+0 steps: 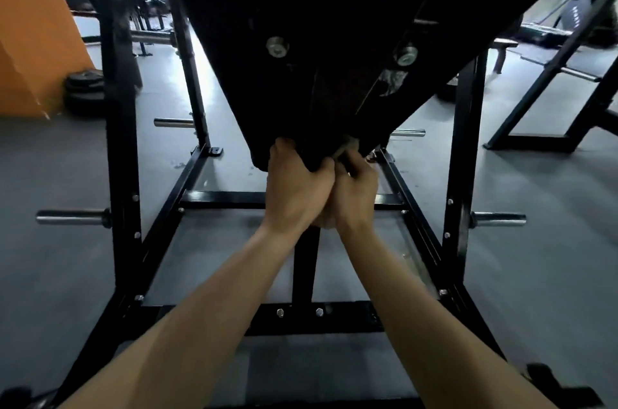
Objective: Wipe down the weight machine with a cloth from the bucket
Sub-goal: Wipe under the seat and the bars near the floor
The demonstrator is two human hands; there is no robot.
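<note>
The left hand (297, 184) grips the low tip of the big black padded board (301, 24), the right hand (356, 191) squeezes a small brownish cloth (347, 149) there, and a hard rub may make it drop.

Both bare forearms reach straight out and angle in till the hands touch side by side. Left hand (296, 188) has its fingers hooked over the bottom edge of the pad (234, 7), right hand (356, 194) is curled tight on a tan cloth (349, 148).
</note>
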